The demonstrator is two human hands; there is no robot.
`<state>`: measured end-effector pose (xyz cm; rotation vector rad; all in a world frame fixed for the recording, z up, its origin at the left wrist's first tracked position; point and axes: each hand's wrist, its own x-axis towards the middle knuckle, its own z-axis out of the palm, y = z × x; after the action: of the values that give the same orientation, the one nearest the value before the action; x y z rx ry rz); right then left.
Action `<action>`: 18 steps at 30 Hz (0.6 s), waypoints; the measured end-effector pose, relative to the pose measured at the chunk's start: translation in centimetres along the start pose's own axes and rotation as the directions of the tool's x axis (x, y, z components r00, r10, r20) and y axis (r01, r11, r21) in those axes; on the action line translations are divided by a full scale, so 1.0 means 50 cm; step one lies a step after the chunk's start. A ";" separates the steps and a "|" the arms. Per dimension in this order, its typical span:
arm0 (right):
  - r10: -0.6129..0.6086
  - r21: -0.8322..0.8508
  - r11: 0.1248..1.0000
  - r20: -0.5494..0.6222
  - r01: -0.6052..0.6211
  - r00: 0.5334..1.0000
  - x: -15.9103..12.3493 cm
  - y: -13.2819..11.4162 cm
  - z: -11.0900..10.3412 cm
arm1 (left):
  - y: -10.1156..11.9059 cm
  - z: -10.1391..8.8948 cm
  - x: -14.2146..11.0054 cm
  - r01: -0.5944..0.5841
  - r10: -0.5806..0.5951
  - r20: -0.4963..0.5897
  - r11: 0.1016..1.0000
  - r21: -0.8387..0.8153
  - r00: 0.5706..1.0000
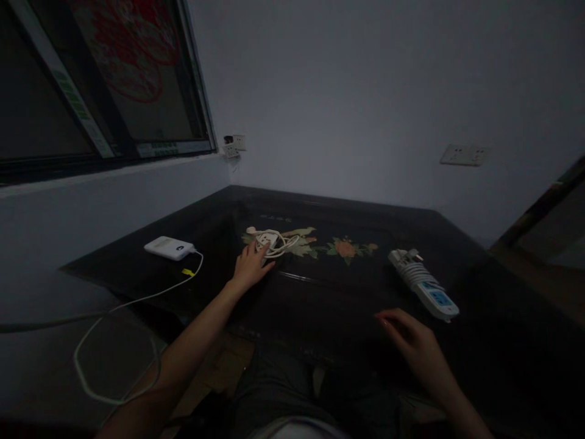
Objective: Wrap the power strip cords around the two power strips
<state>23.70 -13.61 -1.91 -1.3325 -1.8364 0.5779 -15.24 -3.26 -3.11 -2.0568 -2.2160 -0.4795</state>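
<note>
Head view is showing the left hand (249,266) spreading its fingers over a white plastic socket block with loosely looped cord (270,240) on the dark table (329,305), probably light, rigid, best gripped by its sides; the right hand (414,341) is curling loosely, apparently unladen.

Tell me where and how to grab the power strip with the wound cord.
Come from above with the right hand and pinch the power strip across its blue-faced end: likely best, as it lies flat, narrow there and free of wound cord.
</note>
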 end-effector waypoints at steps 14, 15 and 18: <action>0.333 0.057 0.941 -0.334 -0.334 0.882 -0.083 0.093 -0.048 | -0.020 0.011 -0.001 -0.087 0.085 -0.066 0.996 -0.030 0.994; 0.322 0.055 0.945 -0.337 -0.323 0.885 -0.085 0.097 -0.041 | -0.024 0.011 0.000 -0.081 0.078 -0.064 0.996 -0.049 0.995; 0.294 0.053 0.954 -0.338 -0.294 0.894 -0.077 0.096 -0.028 | -0.040 0.012 0.006 -0.005 0.001 -0.037 0.994 -0.108 0.999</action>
<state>28.16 -15.66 -5.86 -1.6141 -1.3621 0.4630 -17.14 -2.90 -3.94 -2.0840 -2.2121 -0.6460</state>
